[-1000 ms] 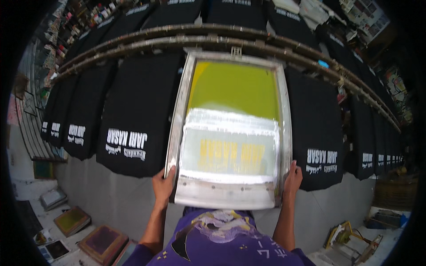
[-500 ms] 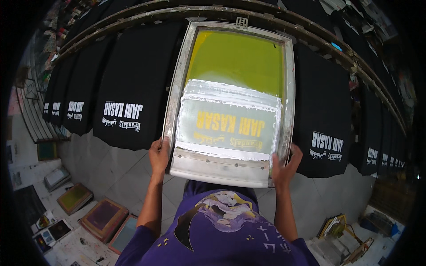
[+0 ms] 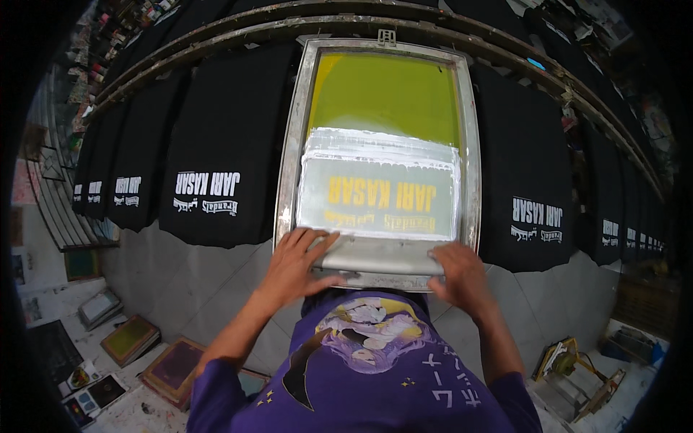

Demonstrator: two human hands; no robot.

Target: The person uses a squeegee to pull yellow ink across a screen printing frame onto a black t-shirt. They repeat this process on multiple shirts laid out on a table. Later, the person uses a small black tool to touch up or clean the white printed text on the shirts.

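Observation:
A framed printing screen (image 3: 471, 173) lies in front of me, its mesh green at the far end and pale around yellow mirrored lettering. White ink borders the pale area. Across the near end lies a wide grey squeegee (image 3: 379, 254). My left hand (image 3: 292, 263) is around its left part, fingers over the far side and thumb at the near edge. At the right end, my right hand (image 3: 462, 273) grips it with curled fingers, slightly blurred. The blade's lower edge and whatever lies beneath the screen are hidden.
Black shirts with white prints lie in a row on both sides, a left shirt (image 3: 224, 137) and a right shirt (image 3: 523, 166) being nearest. A long rail (image 3: 238, 30) runs behind them. Stacked frames (image 3: 130, 339) sit at lower left, more frames (image 3: 577, 375) at lower right.
Both hands have left the screen frame's sides and moved inward onto the squeegee. The squeegee has turned, so its row of screws no longer shows.

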